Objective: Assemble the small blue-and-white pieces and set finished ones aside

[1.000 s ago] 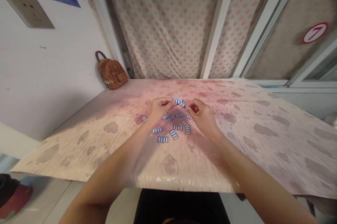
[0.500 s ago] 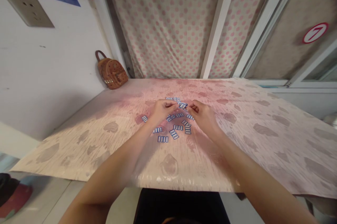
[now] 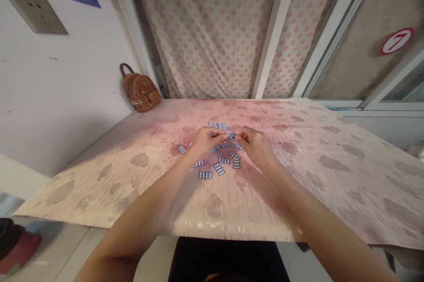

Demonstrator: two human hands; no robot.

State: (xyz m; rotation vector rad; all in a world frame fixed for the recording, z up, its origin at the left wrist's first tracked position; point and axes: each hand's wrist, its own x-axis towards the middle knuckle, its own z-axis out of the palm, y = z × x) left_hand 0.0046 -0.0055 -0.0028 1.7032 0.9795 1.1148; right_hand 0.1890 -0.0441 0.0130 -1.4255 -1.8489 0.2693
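Over the middle of the table, my left hand (image 3: 207, 139) and my right hand (image 3: 253, 141) face each other with their fingertips close together. Between them is a small flat blue-and-white striped piece (image 3: 231, 135), and both hands pinch it at its ends. Similar striped pieces lie scattered below and around: one striped piece (image 3: 205, 175) nearest me, another tilted piece (image 3: 219, 169), and one more (image 3: 224, 160) under the hands. Behind my left fingers, a group of striped pieces (image 3: 217, 124) lies in rows. My left hand partly hides some pieces.
A patterned pink and cream cloth covers the table (image 3: 212, 211). At the back left corner a small brown backpack (image 3: 142, 92) leans by the wall. A dotted curtain (image 3: 212, 30) hangs behind the far edge. On the floor at left is a dark and red object (image 3: 20, 246).
The striped piece between my hands has moved slightly lower and toward the table. My left hand has shifted a little to the right; the scattered pieces near me stay put.
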